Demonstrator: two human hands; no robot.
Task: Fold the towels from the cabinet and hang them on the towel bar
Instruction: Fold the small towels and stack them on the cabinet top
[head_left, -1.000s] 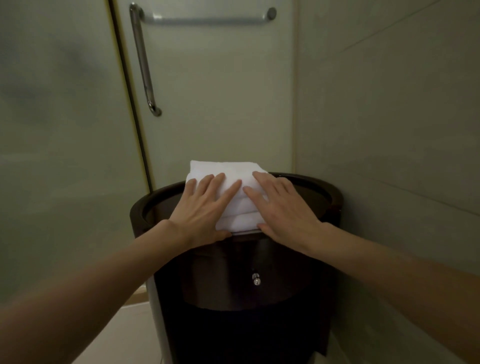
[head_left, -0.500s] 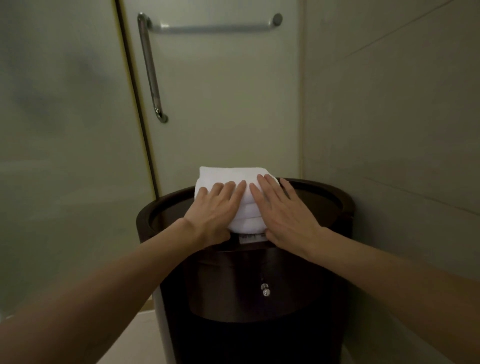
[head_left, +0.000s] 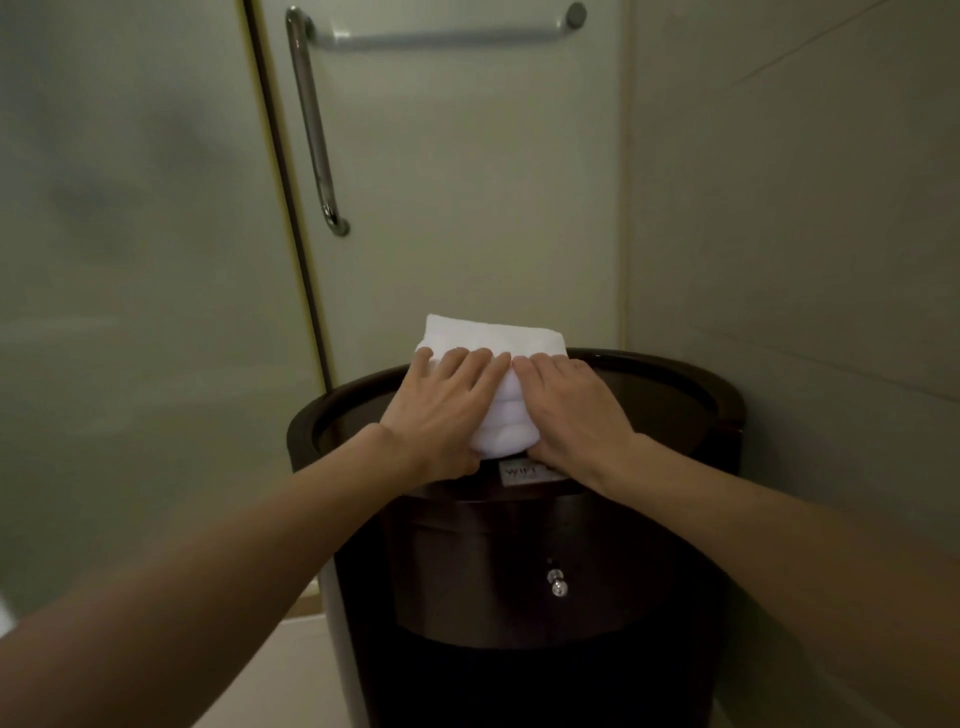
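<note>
Both hands have slid closer together since a moment ago; the left hand (head_left: 441, 410) and right hand (head_left: 574, 410) are lying flat, pressing the folded white towel (head_left: 493, 338) on the dark round cabinet (head_left: 675, 384), grasping nothing.

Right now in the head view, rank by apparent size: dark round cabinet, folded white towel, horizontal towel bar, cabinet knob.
1. Dark round cabinet
2. Folded white towel and horizontal towel bar: unsure; the bar is longer but farther, and the hands hide part of the towel.
3. Cabinet knob

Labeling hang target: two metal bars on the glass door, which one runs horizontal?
The horizontal towel bar across the top of the door, ending in a round mount at its right. The other, the door handle, runs vertically down the door's left edge.
</note>
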